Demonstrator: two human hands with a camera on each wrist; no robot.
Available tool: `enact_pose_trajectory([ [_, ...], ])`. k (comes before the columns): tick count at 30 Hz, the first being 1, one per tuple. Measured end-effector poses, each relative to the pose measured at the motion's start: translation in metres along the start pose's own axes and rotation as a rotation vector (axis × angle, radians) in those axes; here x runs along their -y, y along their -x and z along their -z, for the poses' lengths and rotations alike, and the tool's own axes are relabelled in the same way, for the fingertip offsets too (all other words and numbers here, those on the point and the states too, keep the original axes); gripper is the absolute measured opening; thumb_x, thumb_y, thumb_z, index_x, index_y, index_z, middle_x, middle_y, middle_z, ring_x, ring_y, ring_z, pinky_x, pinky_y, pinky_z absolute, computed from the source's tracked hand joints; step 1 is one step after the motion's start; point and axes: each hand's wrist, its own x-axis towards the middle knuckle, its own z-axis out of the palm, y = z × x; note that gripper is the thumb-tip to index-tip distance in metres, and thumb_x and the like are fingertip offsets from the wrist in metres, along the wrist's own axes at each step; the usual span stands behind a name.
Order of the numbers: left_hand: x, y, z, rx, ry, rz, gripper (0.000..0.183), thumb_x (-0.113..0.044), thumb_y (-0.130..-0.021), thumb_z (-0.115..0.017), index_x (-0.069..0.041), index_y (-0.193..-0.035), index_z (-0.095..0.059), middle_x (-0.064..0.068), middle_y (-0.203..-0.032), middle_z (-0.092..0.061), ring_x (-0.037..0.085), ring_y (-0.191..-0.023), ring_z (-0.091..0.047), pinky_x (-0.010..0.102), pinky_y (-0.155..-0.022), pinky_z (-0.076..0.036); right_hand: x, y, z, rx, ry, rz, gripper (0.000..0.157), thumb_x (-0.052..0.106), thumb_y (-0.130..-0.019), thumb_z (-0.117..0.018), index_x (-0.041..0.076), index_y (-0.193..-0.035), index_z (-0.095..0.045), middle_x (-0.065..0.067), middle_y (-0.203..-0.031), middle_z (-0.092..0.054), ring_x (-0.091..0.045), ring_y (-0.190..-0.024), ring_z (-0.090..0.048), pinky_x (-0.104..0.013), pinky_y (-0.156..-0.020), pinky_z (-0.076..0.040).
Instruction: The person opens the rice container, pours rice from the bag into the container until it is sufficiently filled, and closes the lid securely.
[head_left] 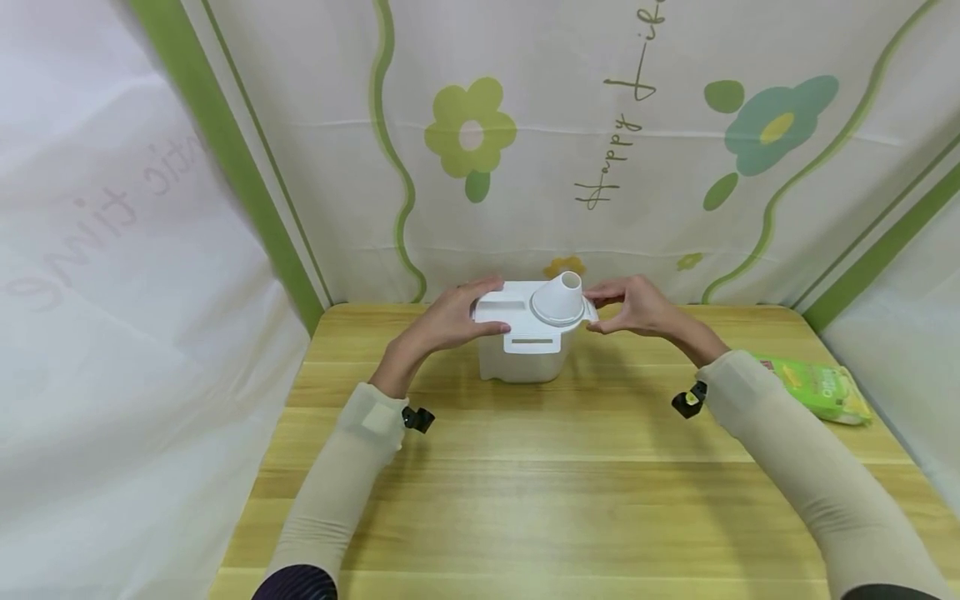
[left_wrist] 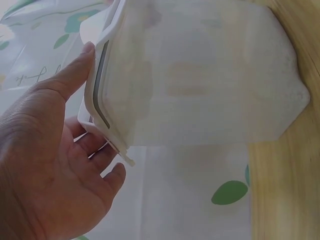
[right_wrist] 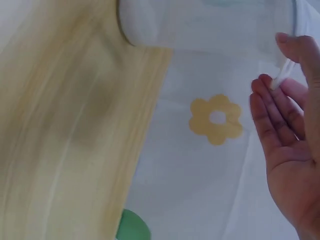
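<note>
The left hand (head_left: 456, 318) grips one end of the white lid (head_left: 517, 293) and the right hand (head_left: 636, 307) pinches the opposite tab (head_left: 591, 312), probably balancing support across the container (head_left: 521, 368).

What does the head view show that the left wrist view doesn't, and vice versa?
Only the head view: the green printed packet and the right sleeve.

Only the left wrist view: the open palm side of the left hand and the grey strip along the lid's edge.

Both: the left hand gripping the lid, the translucent container, the wood-grain tabletop and the floral-printed sheet.
</note>
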Motion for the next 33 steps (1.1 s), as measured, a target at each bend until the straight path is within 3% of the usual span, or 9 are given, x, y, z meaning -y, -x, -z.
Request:
enact_pose_trajectory([
  [5, -0.001, 0.000, 0.001, 0.005, 0.007, 0.009, 0.085, -0.042, -0.092, -0.084, -0.011, -0.161, -0.046, 0.013, -0.166, -0.044, 0.030, -0.142, -0.050, 0.048, -0.115, -0.044, 0.005, -0.002, 0.012, 0.043, 0.075, 0.025, 0.051, 0.008, -0.077, -0.095, -0.002, -0.124, -0.077, -0.014, -0.114, -0.078, -0.031, -0.097, -0.078, -0.017, -0.085, -0.057],
  [15, -0.002, 0.000, 0.000, 0.007, 0.017, 0.022, 0.086, -0.042, -0.092, -0.084, -0.011, -0.162, -0.045, 0.013, -0.168, -0.041, 0.032, -0.149, -0.045, 0.049, -0.119, -0.041, 0.015, -0.002, 0.021, 0.063, 0.106, -0.061, 0.051, 0.012, -0.077, -0.097, 0.009, -0.125, -0.079, -0.004, -0.117, -0.078, -0.023, -0.102, -0.076, -0.029, -0.088, -0.059],
  [18, -0.002, 0.001, 0.000, 0.005, 0.016, 0.020, 0.086, -0.042, -0.092, -0.084, -0.011, -0.162, -0.045, 0.013, -0.168, -0.041, 0.032, -0.149, -0.044, 0.049, -0.119, -0.041, 0.014, -0.001, 0.020, 0.069, 0.081, -0.087, 0.052, 0.014, -0.078, -0.097, 0.008, -0.126, -0.079, -0.005, -0.119, -0.077, -0.024, -0.103, -0.076, -0.029, -0.090, -0.060],
  [24, -0.001, 0.001, -0.001, -0.018, -0.008, -0.022, 0.086, -0.042, -0.092, -0.084, -0.009, -0.161, -0.045, 0.013, -0.168, -0.040, 0.031, -0.154, -0.040, 0.047, -0.123, -0.036, 0.012, 0.001, 0.016, 0.084, 0.033, -0.116, 0.057, 0.015, -0.080, -0.096, 0.004, -0.131, -0.075, -0.009, -0.122, -0.076, -0.029, -0.107, -0.075, -0.051, -0.099, -0.058],
  [33, -0.002, 0.007, -0.008, -0.105, -0.008, -0.098, 0.081, -0.038, -0.092, -0.085, -0.006, -0.158, -0.049, 0.014, -0.161, -0.050, 0.031, -0.139, -0.053, 0.047, -0.115, -0.045, 0.017, -0.004, 0.012, 0.071, -0.025, -0.132, 0.063, 0.017, -0.087, -0.090, 0.000, -0.142, -0.065, -0.016, -0.141, -0.068, -0.036, -0.124, -0.068, -0.053, -0.106, -0.054],
])
